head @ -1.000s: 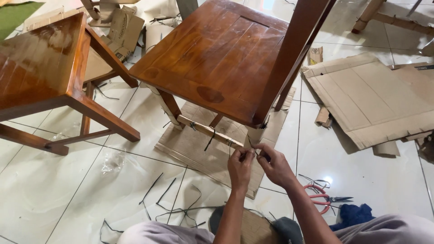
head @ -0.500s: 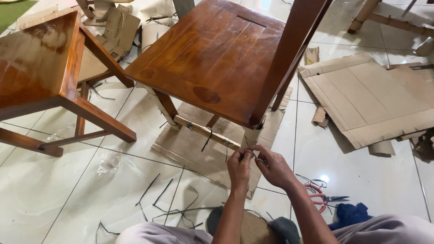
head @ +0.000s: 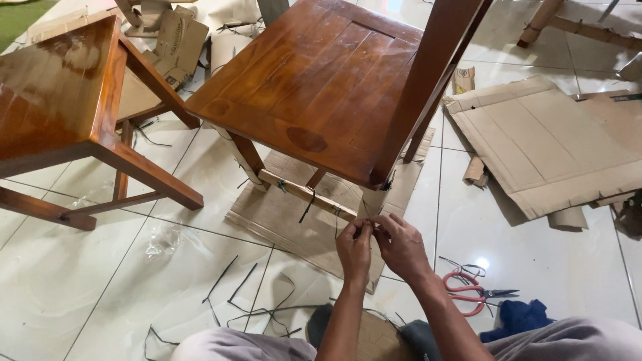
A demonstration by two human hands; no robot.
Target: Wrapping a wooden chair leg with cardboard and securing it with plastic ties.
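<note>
Here, going left to right: a second wooden chair (head: 60,100) stands apart on the tiled floor (head: 80,294). At the near leg of the middle chair (head: 321,87), the left hand (head: 354,249) and right hand (head: 400,246) meet, both pinched shut on a thin black tie (head: 372,226) around the cardboard-wrapped leg (head: 372,199). The tie looks light, bendy and slick, best gripped near its ends. Red scissors (head: 471,293) lie rightward.

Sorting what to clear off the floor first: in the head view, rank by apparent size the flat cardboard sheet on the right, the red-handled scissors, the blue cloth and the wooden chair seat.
1. wooden chair seat, though it is nearer the camera
2. flat cardboard sheet
3. red-handled scissors and blue cloth: look alike, and the cloth is partly hidden, so unranked.
</note>
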